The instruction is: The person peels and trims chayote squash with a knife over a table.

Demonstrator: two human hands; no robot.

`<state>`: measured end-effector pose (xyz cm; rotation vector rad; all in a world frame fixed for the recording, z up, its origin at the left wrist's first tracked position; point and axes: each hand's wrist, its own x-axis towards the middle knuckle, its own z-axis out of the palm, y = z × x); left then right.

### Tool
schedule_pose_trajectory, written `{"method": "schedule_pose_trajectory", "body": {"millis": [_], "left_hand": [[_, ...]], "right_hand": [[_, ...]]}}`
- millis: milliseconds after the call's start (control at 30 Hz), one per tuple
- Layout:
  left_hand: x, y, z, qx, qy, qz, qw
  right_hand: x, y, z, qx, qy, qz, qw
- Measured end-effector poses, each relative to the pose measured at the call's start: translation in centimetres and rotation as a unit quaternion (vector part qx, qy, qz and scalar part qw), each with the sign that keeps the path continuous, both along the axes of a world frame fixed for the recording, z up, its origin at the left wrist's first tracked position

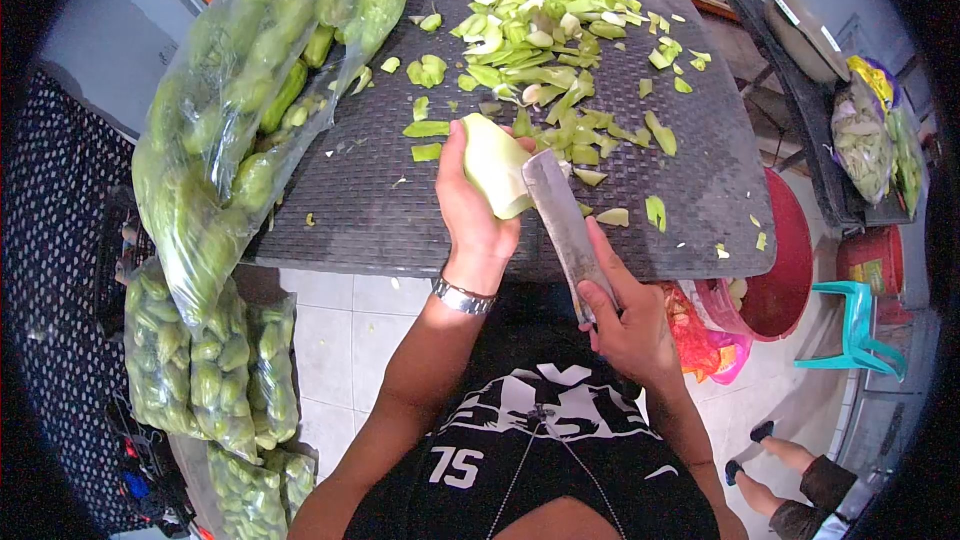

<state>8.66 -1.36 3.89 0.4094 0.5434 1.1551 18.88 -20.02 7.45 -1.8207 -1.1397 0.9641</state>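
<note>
My left hand (473,202), with a metal watch on the wrist, is closed around a pale, mostly peeled chayote (492,162) above the front half of the dark woven-pattern table (350,210). In my right hand (630,315) is a knife (556,212) with a broad, worn blade; my fingers wrap its handle. The blade's squared tip lies against or just beside the chayote's right side; I cannot tell whether it is cutting. Behind the chayote, a heap of green peelings (545,25) spreads over the table, with loose pieces scattered around it.
A large clear bag of green chayotes (250,90) covers the table's left side. More filled bags (190,370) stand below it. To the right are a red tub (780,260), a teal stool (855,330) and a side table with bagged vegetables (865,140). Another person's legs (790,455) show at lower right.
</note>
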Motion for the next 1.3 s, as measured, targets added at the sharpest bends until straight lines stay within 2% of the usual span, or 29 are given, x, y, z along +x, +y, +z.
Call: {"method": "schedule_pose_trajectory", "body": {"millis": [167, 267, 467, 567, 667, 700, 800, 900, 933, 967, 1000, 1033, 1133, 1300], "left_hand": [[0.2, -1.0, 0.7, -0.001, -0.016, -0.064, 0.998], [0.1, -0.2, 0.8, 0.006, -0.019, -0.09, 0.996], [1.1, -0.2, 1.3, -0.02, -0.012, -0.09, 0.996], [0.8, 0.2, 1.5, -0.021, 0.006, -0.073, 0.997], [0.9, -0.3, 1.0, -0.003, 0.013, -0.072, 0.997], [1.1, 0.2, 0.6, -0.009, 0.006, -0.039, 0.999], [0.3, 0.3, 0.3, -0.034, -0.007, -0.071, 0.997], [0.3, 0.4, 0.7, -0.057, -0.024, -0.056, 0.997], [0.2, 0.4, 0.7, -0.061, -0.028, -0.051, 0.996], [0.1, 0.4, 0.5, -0.049, -0.027, -0.051, 0.997], [-0.1, 0.4, 0.2, -0.038, -0.026, -0.053, 0.998], [-0.2, 0.5, -0.1, -0.027, -0.025, -0.055, 0.998], [-0.4, 0.6, -0.4, -0.024, -0.065, -0.055, 0.996], [-0.4, 0.7, -0.1, -0.019, -0.083, -0.05, 0.995]], "right_hand": [[0.0, 0.5, 0.1, 0.01, 0.017, -0.004, 1.0], [-0.1, -0.3, 0.0, 0.02, -0.03, 0.027, 0.999], [1.0, -0.1, -1.2, -0.011, 0.121, 0.028, 0.992], [1.7, 0.0, -0.8, -0.047, 0.301, 0.044, 0.952], [2.2, 0.3, -0.4, -0.006, 0.41, 0.045, 0.911], [2.9, 0.4, -0.6, 0.005, 0.461, 0.076, 0.884], [2.3, 0.6, 0.0, 0.042, 0.396, 0.043, 0.916], [1.5, 0.9, 1.0, 0.049, 0.295, 0.014, 0.954], [1.3, 1.2, 0.6, 0.099, 0.117, 0.035, 0.988], [1.1, 1.5, -0.2, 0.146, -0.064, 0.054, 0.986], [0.8, 1.7, -0.7, 0.186, -0.244, 0.07, 0.949], [0.3, 1.6, -0.3, 0.163, -0.217, 0.063, 0.961], [0.1, 0.9, -0.8, 0.121, -0.274, 0.097, 0.949], [0.1, 0.2, -0.9, 0.109, -0.238, 0.102, 0.96]]}}
